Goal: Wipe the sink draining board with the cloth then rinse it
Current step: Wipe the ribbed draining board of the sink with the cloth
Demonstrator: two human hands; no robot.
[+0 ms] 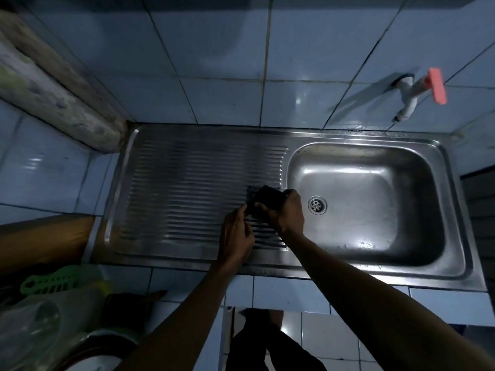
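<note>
Draining board [187, 183] ribbed steel on the left; left hand [235, 236] pinching the cloth's near-left edge; cloth [263, 200] dark, bunched over the board's right end beside the basin; right hand [288, 210] gripping it; probably soft, light, easy to grab anywhere; weave and wetness lost in the gloom; tap [409, 100] far right.

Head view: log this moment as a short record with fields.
cloth: dark cloth, bunched, at the draining board's right edge beside the basin
right hand: right hand grips the cloth
left hand: left hand pinches the cloth's lower left edge
board: ribbed draining board, steel
basin: basin, no water seen running
tap: tap on the wall, pink handle
</note>
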